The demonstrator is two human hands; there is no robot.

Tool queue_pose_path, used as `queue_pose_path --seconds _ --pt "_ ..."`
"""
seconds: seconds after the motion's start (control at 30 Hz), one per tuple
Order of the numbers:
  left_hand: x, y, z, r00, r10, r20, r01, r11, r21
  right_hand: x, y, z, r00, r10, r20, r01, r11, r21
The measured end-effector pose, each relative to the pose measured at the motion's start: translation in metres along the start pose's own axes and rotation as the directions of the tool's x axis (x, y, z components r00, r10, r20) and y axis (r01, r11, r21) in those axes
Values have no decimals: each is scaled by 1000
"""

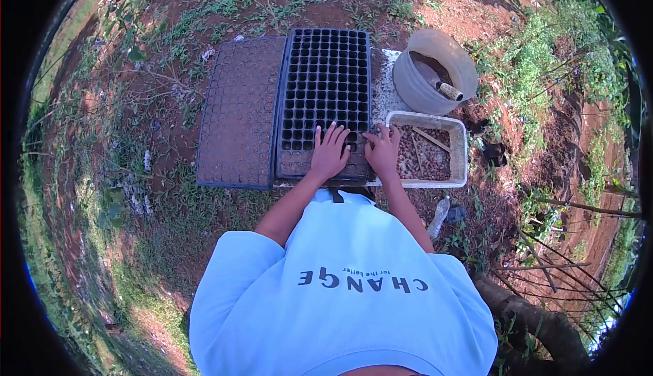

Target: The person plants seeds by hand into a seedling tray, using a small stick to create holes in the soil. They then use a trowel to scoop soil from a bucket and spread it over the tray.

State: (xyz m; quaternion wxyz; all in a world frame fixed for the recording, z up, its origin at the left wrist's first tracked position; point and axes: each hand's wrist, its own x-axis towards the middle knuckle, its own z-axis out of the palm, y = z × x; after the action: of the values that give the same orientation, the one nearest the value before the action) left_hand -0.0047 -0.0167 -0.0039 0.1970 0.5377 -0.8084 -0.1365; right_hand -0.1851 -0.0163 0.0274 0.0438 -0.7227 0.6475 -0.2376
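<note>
My left hand [331,151] lies over the near rows of a black seedling tray [326,76], fingers spread, with no object visible in it. Soil [294,162] fills the cells of those near rows, while the farther cells look dark and hollow. At the tray's right edge rests my right hand [383,150], its fingers apart and slightly bent; part of what lies under them is hidden. Beside it stands a white plastic tub [465,151] of small reddish-brown seeds or nuts [430,161], with a wooden stick [431,138] across them.
Another seedling tray [238,110], filled with soil, lies to the left. Behind the tub stands a translucent round bucket [415,76] holding soil and a tool with a pale handle [450,91]. A plastic bottle [439,216] lies on the ground, front right. Branches [544,267] spread farther right.
</note>
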Motion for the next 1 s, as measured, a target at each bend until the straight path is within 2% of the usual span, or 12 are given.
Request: queue_pose_path --seconds 0.13,0.27,0.37,0.63,0.83,1.0 --pt "0 0 -1 1000 6 -6 -6 1000 0 2 -2 0 999 54 5 -54 998 24" --pt "0 0 -2 1000 1 1 -1 1000 -3 1 -3 1 999 4 -45 -4 1000 3" --pt "0 0 0 1000 2 -1 -2 1000 1 0 -3 -1 1000 -14 -13 14 999 -35" --pt "0 -1 0 1000 -1 11 1 1000 -13 1 -2 1 999 41 -19 -40 998 50" --pt "0 -1 0 1000 13 -13 -13 1000 -1 2 0 1 996 65 55 -67 997 41" --pt "0 -1 0 1000 19 -16 -19 1000 7 2 -2 0 998 53 35 -53 999 6"
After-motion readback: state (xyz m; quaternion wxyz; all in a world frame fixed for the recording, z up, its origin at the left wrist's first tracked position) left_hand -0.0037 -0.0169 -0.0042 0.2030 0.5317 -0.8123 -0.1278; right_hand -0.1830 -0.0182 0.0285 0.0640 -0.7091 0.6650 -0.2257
